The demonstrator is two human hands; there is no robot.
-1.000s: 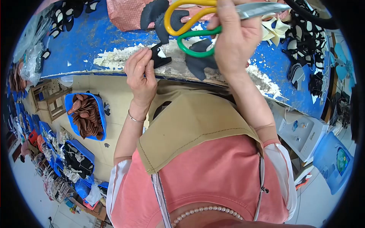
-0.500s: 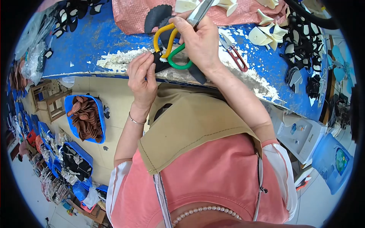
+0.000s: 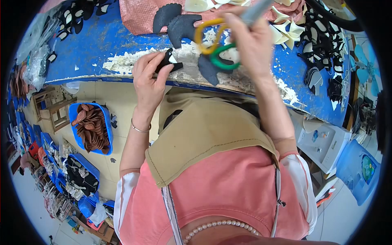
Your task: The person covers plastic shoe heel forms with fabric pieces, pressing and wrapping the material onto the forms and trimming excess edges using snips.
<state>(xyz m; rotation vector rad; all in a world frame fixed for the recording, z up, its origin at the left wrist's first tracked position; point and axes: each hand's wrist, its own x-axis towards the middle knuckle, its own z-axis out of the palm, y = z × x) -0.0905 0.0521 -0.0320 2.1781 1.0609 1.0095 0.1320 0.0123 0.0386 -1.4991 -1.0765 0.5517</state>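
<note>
My left hand (image 3: 150, 75) pinches a small black piece (image 3: 174, 66) with a white patch, at the front edge of the blue table (image 3: 87, 53). Blurred by motion, my right hand (image 3: 255, 47) is closed round scissors (image 3: 222, 56) with one yellow and one green handle loop; their blades point up and away. Below the green loop a dark grey cut piece (image 3: 207, 70) lies on the table. More dark grey pieces (image 3: 181, 29) rest farther back, partly on a pink woven sheet (image 3: 139, 18).
Cream curved pieces (image 3: 288, 32) lie at the back right, beside a heap of black and white pieces (image 3: 322, 45). Left of me, a blue basket (image 3: 110, 130) of brown pieces stands on the floor near a wooden stool (image 3: 57, 112).
The scissors first came down to the black piece in my left hand, and now my right hand has moved them away to the right. My left hand has stayed near the same spot.
</note>
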